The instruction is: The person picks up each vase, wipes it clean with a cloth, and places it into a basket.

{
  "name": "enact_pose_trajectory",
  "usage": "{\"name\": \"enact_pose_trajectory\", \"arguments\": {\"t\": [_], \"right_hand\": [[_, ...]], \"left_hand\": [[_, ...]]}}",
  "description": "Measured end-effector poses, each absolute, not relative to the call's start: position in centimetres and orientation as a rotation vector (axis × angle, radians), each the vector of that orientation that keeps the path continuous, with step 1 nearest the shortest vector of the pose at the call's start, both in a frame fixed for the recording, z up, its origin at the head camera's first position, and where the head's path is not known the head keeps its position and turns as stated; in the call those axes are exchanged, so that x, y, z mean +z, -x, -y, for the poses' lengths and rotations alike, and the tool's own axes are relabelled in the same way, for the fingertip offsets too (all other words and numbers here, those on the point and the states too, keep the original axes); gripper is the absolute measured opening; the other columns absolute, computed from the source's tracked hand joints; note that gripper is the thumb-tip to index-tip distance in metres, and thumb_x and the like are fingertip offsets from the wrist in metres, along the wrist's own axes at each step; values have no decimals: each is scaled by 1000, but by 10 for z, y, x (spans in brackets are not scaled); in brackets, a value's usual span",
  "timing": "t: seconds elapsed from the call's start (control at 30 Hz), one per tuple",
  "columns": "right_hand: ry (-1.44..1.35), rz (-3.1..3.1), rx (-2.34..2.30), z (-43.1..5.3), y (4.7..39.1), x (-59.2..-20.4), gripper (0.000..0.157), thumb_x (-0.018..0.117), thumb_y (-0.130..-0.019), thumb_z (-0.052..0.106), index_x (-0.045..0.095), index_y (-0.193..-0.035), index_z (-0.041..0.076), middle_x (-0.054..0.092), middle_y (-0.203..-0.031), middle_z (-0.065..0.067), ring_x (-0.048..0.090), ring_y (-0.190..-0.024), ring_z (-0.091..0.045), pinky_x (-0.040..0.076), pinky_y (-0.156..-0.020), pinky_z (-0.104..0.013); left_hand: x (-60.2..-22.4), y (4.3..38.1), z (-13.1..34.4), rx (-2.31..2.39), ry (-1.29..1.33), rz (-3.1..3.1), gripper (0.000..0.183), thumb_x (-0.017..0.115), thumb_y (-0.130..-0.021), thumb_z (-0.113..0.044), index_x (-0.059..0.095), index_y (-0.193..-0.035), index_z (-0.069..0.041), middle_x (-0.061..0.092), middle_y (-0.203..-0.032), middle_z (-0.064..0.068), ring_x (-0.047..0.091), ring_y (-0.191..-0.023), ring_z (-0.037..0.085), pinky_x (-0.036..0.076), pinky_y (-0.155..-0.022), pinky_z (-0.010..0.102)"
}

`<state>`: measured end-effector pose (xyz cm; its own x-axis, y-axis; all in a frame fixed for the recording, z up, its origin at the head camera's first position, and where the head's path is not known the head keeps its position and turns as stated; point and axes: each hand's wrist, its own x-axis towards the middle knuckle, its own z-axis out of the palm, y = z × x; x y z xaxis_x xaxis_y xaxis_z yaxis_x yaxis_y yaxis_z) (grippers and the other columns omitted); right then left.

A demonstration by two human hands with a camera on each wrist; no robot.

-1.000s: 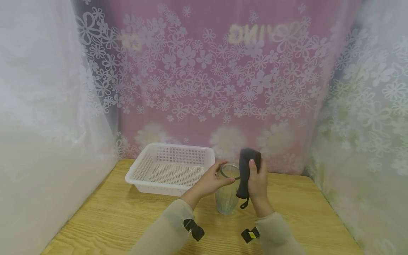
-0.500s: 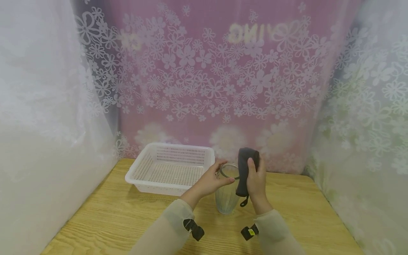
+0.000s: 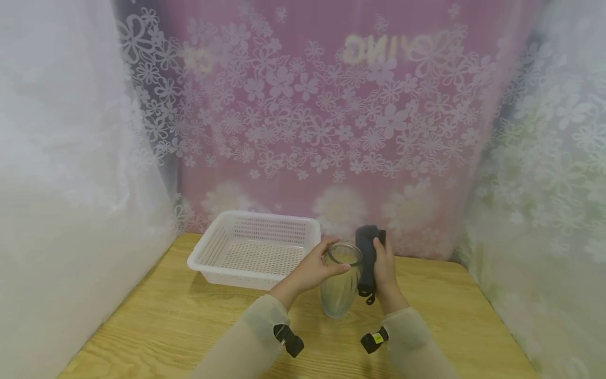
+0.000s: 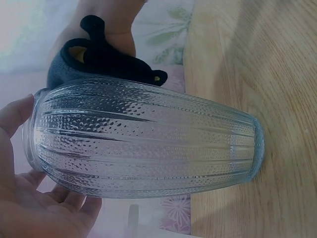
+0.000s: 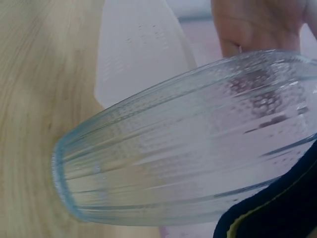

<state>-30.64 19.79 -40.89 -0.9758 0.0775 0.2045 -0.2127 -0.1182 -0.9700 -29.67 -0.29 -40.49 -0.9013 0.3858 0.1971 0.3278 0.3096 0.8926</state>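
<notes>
A clear ribbed glass vase (image 3: 339, 295) stands on the wooden table, its narrow base down. My left hand (image 3: 312, 269) grips it just under the rim, thumb on the near side and fingers behind. Dimpled texture shows between the ribs of the vase (image 4: 148, 141) in the left wrist view. In my right hand (image 3: 385, 271) is a dark, bunched cloth (image 3: 366, 258) with a small hanging loop. The cloth lies close along the vase's right side. A yellow-edged fold of the cloth (image 5: 282, 206) overlaps the vase in the right wrist view.
Behind and left of the vase sits a white perforated plastic basket (image 3: 255, 275), close to my left forearm. The wooden table (image 3: 156, 326) ends at a pink flowered curtain (image 3: 322, 131). Pale sheets hang at both sides.
My right hand and the cloth have shifted slightly right and turned, uncovering more of the vase's rim. The left hand keeps its grip; the head view has moved a little.
</notes>
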Motion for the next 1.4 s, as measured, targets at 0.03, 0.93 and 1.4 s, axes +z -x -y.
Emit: {"name": "enact_pose_trajectory", "arguments": {"t": [0.03,0.93,1.4], "right_hand": [[-135,1957,2208,-199,309,-413,51,28,-111,37,23,-157,17,44,-141,-10,55,-107,-9,48,-87,-21],[135,2013,2351,-199,324,-489,47,24,-109,46,45,-131,9,60,-102,8,59,-90,-5,47,-86,-22],[174,2039,2367,-201,323,-497,51,22,-109,47,37,-139,9,55,-117,1,55,-98,-6,43,-92,-24]], "left_hand": [[-404,296,3,1681,-681,-2496,77,74,-89,-49,37,-154,-32,36,-158,6,31,-146,34,33,-111,61],[-404,298,3,1656,-683,-2513,78,74,-89,-50,36,-155,-30,35,-159,9,31,-146,36,33,-111,61],[-404,298,2,1661,-676,-2503,76,73,-90,-47,36,-154,-31,36,-159,6,31,-146,36,33,-111,62]]}}
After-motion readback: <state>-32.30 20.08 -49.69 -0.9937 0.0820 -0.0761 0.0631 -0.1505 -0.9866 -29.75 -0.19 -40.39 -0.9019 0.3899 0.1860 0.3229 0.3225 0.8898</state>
